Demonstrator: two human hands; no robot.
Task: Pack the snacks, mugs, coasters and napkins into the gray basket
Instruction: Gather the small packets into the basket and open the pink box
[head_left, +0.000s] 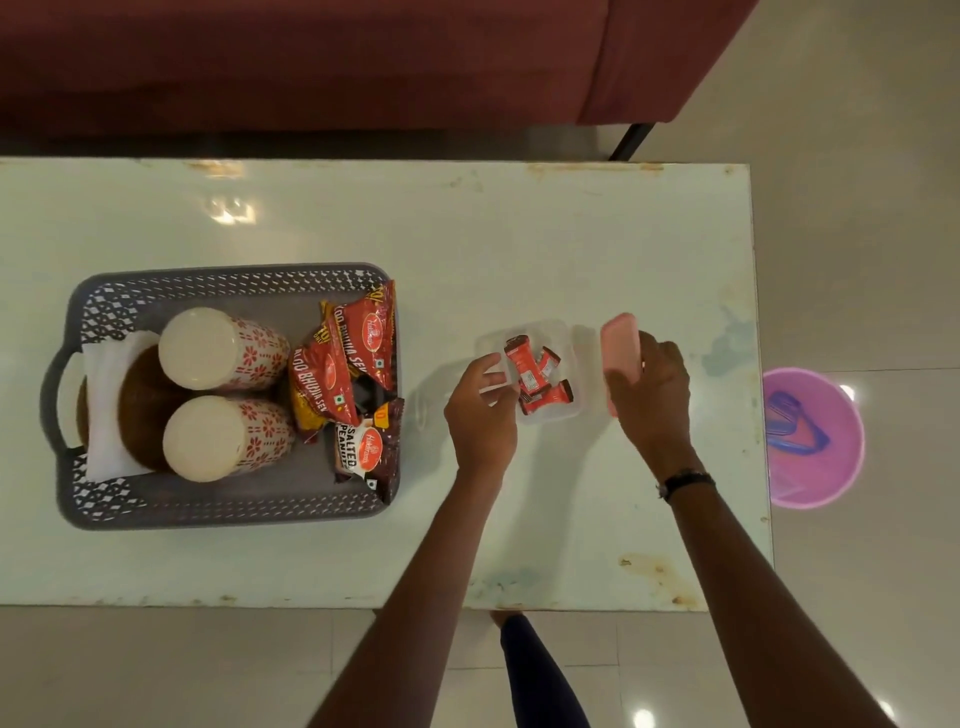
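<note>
Your left hand (480, 400) pinches the near rim of the small clear plastic tub (530, 371) of red-wrapped chocolates (535, 376); your right hand (649, 389), at its 3 o'clock, grips the pink rectangular lid (619, 353) on edge. At 9 o'clock sits the gray lattice basket (223, 512), already packed. Misalign that lid and I'd expect chocolates to spill in transit.

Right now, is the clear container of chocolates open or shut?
Open. The right hand holds its pink lid off to the side, and the clear container shows red-wrapped chocolates uncovered.
</note>
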